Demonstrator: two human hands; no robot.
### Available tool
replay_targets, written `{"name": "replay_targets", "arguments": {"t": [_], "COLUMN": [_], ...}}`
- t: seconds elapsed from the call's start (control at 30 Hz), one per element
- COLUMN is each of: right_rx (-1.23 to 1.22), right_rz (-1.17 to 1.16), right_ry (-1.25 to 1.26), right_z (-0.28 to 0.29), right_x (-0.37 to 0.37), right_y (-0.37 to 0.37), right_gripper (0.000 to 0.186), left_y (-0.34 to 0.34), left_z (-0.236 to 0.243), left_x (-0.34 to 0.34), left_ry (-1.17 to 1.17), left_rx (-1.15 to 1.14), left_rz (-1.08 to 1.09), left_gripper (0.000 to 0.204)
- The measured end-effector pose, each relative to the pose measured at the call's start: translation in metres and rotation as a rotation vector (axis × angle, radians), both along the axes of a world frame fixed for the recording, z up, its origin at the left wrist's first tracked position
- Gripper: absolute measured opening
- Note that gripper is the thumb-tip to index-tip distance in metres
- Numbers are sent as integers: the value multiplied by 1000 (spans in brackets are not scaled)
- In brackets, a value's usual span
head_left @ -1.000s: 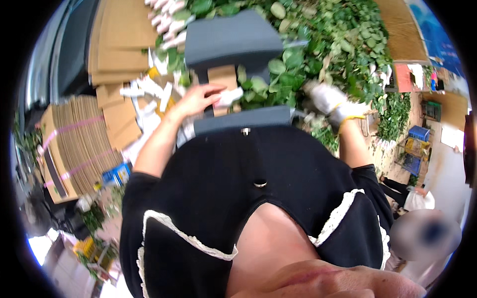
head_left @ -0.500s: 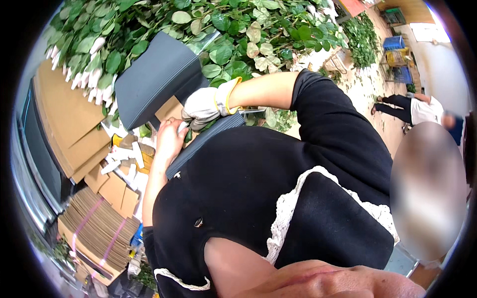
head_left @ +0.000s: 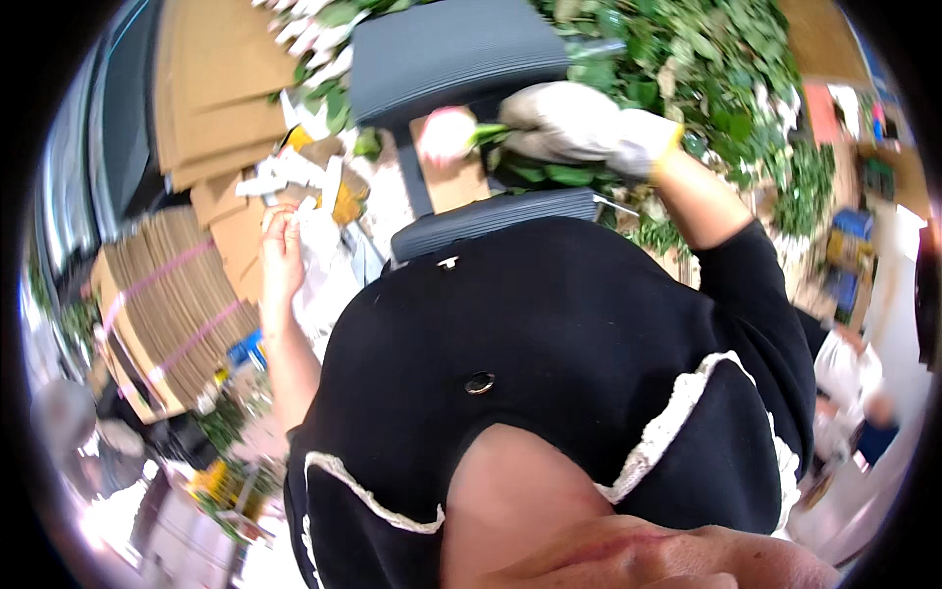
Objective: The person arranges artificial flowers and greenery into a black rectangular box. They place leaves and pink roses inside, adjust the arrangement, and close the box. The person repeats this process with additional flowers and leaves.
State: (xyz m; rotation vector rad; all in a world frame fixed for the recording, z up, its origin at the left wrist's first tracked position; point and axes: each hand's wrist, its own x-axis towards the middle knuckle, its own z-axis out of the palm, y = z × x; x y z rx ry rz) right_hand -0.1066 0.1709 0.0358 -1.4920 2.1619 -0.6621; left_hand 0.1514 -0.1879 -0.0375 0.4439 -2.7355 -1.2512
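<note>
My right hand [head_left: 569,126], in a whitish glove with a yellow cuff, is closed around the stem of a rose [head_left: 447,135]. The pink and white bloom points left over a brown cardboard piece [head_left: 459,188]; green leaves hang below the glove. Under the rose is a dark grey stand with a wide ribbed panel [head_left: 456,54] behind and a narrower ribbed bar [head_left: 491,224] against my black top. My bare left hand [head_left: 283,245] is off to the left, its fingers curled together beside white strip-like pieces [head_left: 294,175]. Whatever they pinch, if anything, cannot be made out.
A heap of leafy stems [head_left: 702,69] spreads behind the stand. Cardboard sheets [head_left: 221,88] lie at the far left, above a strapped cardboard stack [head_left: 177,299]. Blue and yellow crates [head_left: 849,250] stand at the right, near another person in white [head_left: 849,373].
My hands have parted: the left has moved away to the white pieces, the right now has a rose showing in it over the stand. The whole view has turned.
</note>
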Motion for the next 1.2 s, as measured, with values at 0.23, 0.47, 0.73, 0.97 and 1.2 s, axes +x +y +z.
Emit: {"name": "replay_targets", "arguments": {"t": [0.23, 0.47, 0.73, 0.97, 1.2], "right_rx": [4, 297, 475, 542, 485], "right_rz": [-13, -8, 299, 87, 137], "right_ry": [-207, -297, -215, 95, -108], "right_z": [54, 51, -72, 7, 61], "right_x": [-19, -11, 14, -2, -81], "right_y": [12, -7, -29, 2, 19], "right_gripper": [17, 21, 21, 27, 23], "left_y": [31, 71, 108, 109, 112], "left_z": [51, 61, -35, -36, -63], "left_x": [16, -46, -109, -91, -83], "left_ry": [-238, 38, -22, -54, -13], "left_rx": [-340, 42, 90, 72, 72], "left_rz": [-82, -89, -710, -796, -755], "left_gripper": [34, 22, 36, 44, 37]}}
